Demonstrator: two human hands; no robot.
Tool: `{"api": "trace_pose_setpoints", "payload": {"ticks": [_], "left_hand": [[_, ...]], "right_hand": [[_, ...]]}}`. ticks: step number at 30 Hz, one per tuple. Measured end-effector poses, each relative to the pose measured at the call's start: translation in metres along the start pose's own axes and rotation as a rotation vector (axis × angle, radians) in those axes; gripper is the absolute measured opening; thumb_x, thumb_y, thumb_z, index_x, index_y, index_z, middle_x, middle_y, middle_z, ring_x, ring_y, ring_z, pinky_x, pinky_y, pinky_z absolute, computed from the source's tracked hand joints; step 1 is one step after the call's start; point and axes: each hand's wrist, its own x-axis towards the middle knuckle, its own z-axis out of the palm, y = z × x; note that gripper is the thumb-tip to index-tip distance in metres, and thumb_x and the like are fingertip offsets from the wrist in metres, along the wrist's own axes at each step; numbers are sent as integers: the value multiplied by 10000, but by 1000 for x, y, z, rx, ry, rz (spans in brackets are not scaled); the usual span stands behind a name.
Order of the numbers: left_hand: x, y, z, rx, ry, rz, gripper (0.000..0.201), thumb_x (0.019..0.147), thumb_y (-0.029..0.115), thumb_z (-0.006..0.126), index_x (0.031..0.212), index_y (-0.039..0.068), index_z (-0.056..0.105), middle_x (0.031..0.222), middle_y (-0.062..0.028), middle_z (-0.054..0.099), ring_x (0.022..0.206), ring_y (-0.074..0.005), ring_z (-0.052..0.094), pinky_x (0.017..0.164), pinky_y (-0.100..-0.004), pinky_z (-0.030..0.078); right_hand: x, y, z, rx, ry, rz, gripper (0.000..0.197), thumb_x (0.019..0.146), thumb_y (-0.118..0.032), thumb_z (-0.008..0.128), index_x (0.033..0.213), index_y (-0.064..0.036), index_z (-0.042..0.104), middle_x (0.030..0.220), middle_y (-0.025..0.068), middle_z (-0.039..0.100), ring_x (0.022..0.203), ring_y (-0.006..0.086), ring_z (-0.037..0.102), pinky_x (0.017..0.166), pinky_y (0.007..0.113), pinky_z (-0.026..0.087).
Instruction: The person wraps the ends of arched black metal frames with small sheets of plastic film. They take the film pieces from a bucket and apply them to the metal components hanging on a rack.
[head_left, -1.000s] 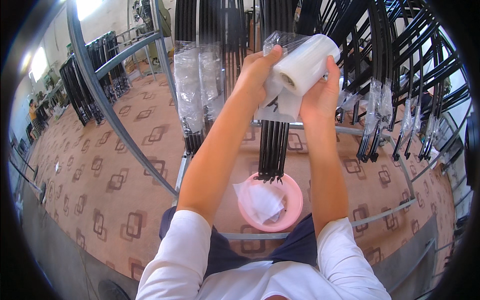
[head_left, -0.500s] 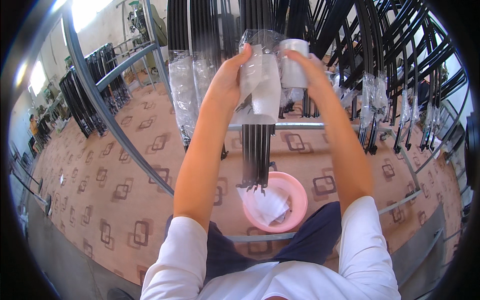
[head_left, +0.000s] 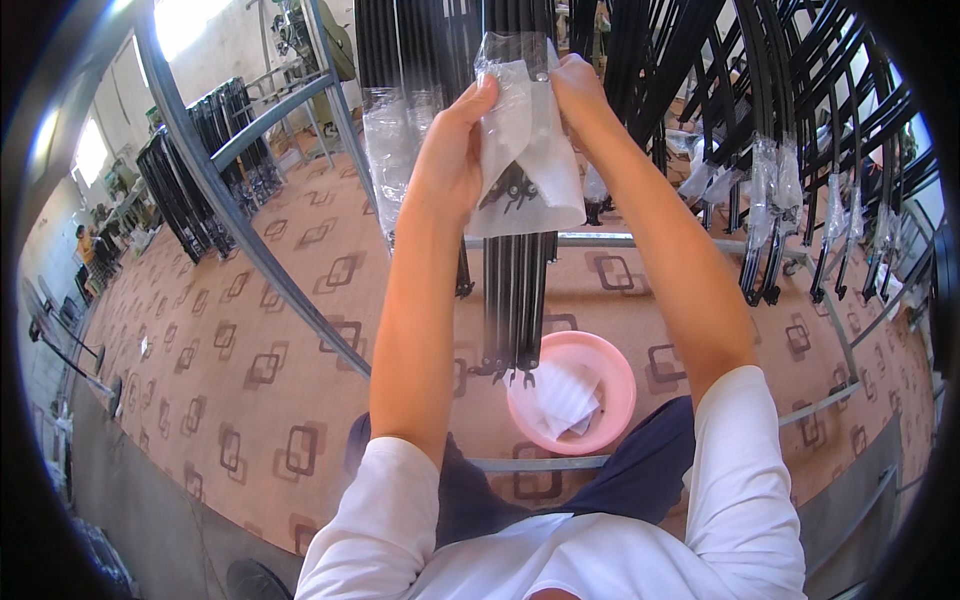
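Note:
A white foam sheet [head_left: 555, 190] wraps a hanging bundle of black metal rods [head_left: 512, 300], whose hooked lower ends stick out below it. Clear plastic film [head_left: 515, 50] crosses the upper part of the foam. My left hand [head_left: 458, 140] grips the left side of the wrapped bundle, thumb pressed on the film at the front. At the upper right of the foam, my right hand [head_left: 578, 95] is closed, its fingers curling behind the bundle. The film roll it carried a moment ago is now hidden there.
Below the rods, a pink basin [head_left: 622, 410] holds white foam sheets [head_left: 560, 395]. Film-wrapped rod bundles [head_left: 400, 140] hang at left, and more black rods [head_left: 770, 210] at right. A grey metal frame [head_left: 245, 220] rises on the left. Another person [head_left: 85, 250] is far left.
My right hand has moved up and inward against the bundle, taking the film roll out of sight behind it. The foam's lower edge has swung open, showing some hooked metal ends.

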Motion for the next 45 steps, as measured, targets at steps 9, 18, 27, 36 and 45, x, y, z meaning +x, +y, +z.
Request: {"api": "trace_pose_setpoints", "payload": {"ticks": [9,18,27,36,45], "left_hand": [[6,-9,-4,21,282,-19,265,790,204,603,920,-24,564,872,-107,602,779,-180,587,696,-279,485],[10,-13,-1,-10,68,-58,277,805,218,583,967,-4,550,946,-90,578,861,-171,551,786,-282,442],[0,-14,17,239,159,22,293,816,249,565,948,-13,560,839,-79,595,730,-148,570,678,-259,460],[3,-15,19,1238,487,572,436,695,321,687,914,4,481,881,-93,572,712,-131,501,633,-241,408],[9,-13,4,157,76,-116,482,752,320,637,1075,-2,476,1006,-100,546,941,-211,514,847,-336,389]], "right_hand": [[-17,-3,2,-52,85,87,504,650,-314,580,953,85,534,968,255,563,934,346,551,789,374,419],[-26,-4,-11,414,-173,105,245,732,-197,526,711,38,590,691,142,585,613,225,575,560,319,437],[-29,-7,-10,489,-166,70,268,769,-135,508,982,6,428,785,107,519,664,160,531,547,272,439],[-31,-9,-12,673,-306,142,235,789,-180,499,955,-16,465,792,102,539,671,168,545,582,287,454],[-68,-30,-17,828,-393,244,284,838,-320,410,859,-85,568,793,48,579,691,133,559,623,270,445]]}}
